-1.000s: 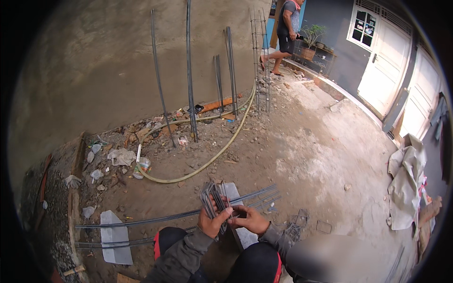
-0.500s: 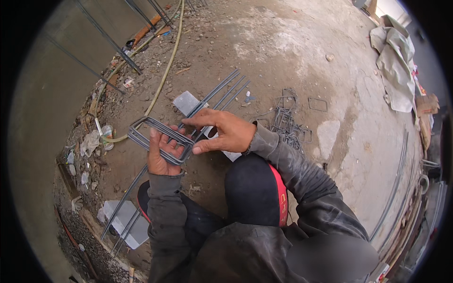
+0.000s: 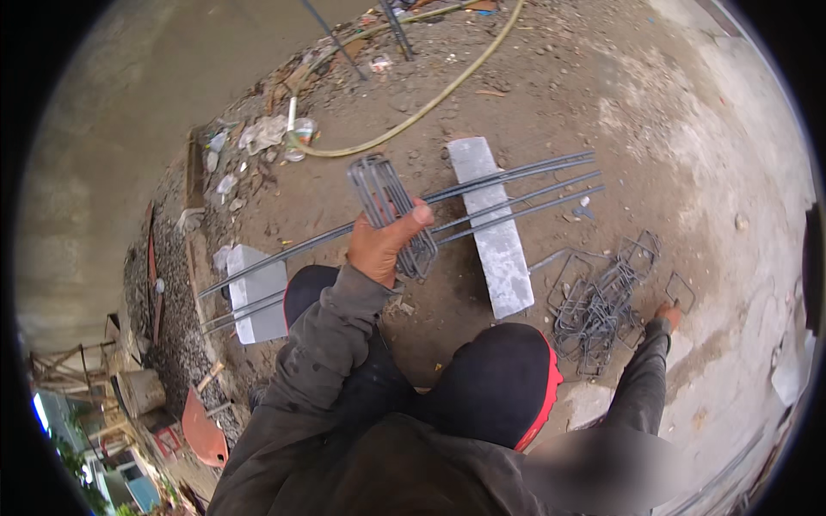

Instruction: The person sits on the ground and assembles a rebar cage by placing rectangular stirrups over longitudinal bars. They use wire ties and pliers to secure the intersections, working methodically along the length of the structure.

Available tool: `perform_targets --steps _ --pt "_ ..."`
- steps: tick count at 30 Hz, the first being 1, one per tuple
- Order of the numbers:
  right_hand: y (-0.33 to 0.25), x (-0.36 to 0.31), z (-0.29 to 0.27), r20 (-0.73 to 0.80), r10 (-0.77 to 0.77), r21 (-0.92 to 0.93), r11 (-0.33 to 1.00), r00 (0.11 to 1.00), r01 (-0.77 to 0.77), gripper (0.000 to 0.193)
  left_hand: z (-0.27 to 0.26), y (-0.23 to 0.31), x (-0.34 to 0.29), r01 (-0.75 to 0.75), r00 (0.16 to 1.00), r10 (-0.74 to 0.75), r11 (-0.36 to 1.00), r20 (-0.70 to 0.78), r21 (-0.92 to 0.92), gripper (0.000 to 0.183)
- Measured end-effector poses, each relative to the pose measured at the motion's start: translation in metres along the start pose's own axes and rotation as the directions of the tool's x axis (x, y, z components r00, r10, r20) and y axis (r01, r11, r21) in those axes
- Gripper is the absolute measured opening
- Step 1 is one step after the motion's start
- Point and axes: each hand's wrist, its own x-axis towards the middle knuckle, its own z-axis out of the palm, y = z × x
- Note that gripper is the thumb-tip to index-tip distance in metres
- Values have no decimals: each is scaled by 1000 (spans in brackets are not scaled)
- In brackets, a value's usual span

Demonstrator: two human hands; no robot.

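My left hand (image 3: 386, 242) is closed round a bundle of rectangular bent-steel stirrups (image 3: 375, 191), thumb across them, above the long rebars. Far out to the right, my right hand (image 3: 669, 316) is closed at the near edge of a single stirrup (image 3: 682, 288) by the ground; its fingertips are small and partly hidden. Beside that hand lies a tangled pile of stirrups (image 3: 602, 301). Several long rebars (image 3: 525, 169) rest across a grey concrete block (image 3: 490, 232) in the middle and a paler block (image 3: 258, 279) at the left.
A yellowish hose (image 3: 430, 116) curves over the dirt beyond the rebars. Upright steel bars (image 3: 397, 30) stand at the far side. Litter and a plastic cup (image 3: 301, 136) lie at the left, with a shovel blade (image 3: 203, 430) and a bucket (image 3: 142, 393) lower down.
My right hand has left the stirrup bundle and stretched out right to the single stirrup. My left hand keeps the bundle, now turned more upright. The view has swung round.
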Motion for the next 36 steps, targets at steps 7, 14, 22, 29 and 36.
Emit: perform_targets --steps 7,14,22,29,36 --pt "-31 16 3 116 136 -405 911 984 -78 40 29 -10 16 1 991 30 972 -127 236 63" --pt "-46 3 -19 128 155 -464 882 980 -79 35 45 -21 26 -1 988 49 949 -147 314 48" --pt "-42 2 -56 -94 -63 6 998 994 64 36 35 -18 26 10 997 12 967 -83 254 47" --pt "-212 -81 -208 -171 -376 734 568 910 373 23 23 -3 17 86 988 -91 995 123 49 49" --pt "-416 -265 -325 135 -740 968 -43 659 -246 19 17 5 5 236 887 -12 871 461 -432 72"
